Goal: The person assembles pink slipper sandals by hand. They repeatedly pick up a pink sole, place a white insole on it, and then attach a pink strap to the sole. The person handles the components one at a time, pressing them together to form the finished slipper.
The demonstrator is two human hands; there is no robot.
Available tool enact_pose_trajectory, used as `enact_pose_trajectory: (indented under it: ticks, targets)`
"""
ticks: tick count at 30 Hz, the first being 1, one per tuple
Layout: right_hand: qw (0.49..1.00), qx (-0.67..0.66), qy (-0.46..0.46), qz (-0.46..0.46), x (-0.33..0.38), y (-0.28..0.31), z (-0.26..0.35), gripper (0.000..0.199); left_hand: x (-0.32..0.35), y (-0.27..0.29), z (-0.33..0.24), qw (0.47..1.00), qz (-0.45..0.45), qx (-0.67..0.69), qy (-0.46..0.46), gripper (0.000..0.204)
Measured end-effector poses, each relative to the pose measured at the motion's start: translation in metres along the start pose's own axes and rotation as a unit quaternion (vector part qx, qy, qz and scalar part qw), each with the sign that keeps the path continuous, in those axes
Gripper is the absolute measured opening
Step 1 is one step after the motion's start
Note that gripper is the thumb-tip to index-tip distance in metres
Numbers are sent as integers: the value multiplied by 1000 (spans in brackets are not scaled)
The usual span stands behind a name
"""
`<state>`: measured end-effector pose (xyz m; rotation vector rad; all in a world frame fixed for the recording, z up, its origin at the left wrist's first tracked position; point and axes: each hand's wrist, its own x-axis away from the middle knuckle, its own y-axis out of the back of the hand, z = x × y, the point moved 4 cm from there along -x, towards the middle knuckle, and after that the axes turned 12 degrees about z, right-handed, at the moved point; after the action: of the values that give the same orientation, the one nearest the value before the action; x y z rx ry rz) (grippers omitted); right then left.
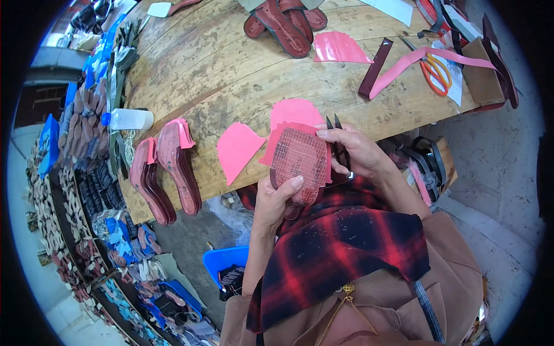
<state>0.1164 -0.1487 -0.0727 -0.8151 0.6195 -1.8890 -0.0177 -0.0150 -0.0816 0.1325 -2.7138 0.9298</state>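
Observation:
My left hand (276,199) grips a reddish, crackle-patterned shoe insole (303,155) from below, its thumb flat on the surface. Pink sheet material (271,151) shows around the insole's far and side edges. At the far right edge, my right hand (355,147) pinches the insole and the pink material between thumb and finger. The same hand holds a dark tool with two pointed tips (334,123), like thread snips; its handle is mostly hidden. Just beyond lies a pink rounded piece (295,109), and a second pink cut piece (238,149) rests to the left.
Stacked insoles (179,167) with pink flaps stand at the table's left edge, near a clear bottle with a blue cap (130,119). Orange-handled scissors (434,75), a pink strip (404,68) and a maroon strip (375,69) lie at the right. A blue bin (222,259) sits below.

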Motion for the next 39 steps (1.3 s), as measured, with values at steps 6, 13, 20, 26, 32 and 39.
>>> enact_pose_trajectory:
  ticks: [6,13,20,26,32,39]
  targets:
    - [1000,1,6,-2,-1,4,-4,24,-1,5,4,1000,1,-18,4,34]
    - [1000,13,5,3,-1,8,-7,26,-2,5,5,1000,-6,-20,15,35]
    - [999,48,9,-3,-2,2,-4,30,-4,2,5,1000,-15,-24,4,32]
    - [996,84,14,-15,-3,5,-5,30,-5,7,9,998,-35,-49,22,30]
    - [967,245,-3,-70,-3,-1,3,28,-7,9,6,995,-52,-87,19,31]
    - [976,205,39,-57,-6,-2,9,26,-13,-7,-26,985,-68,-151,-55,37]
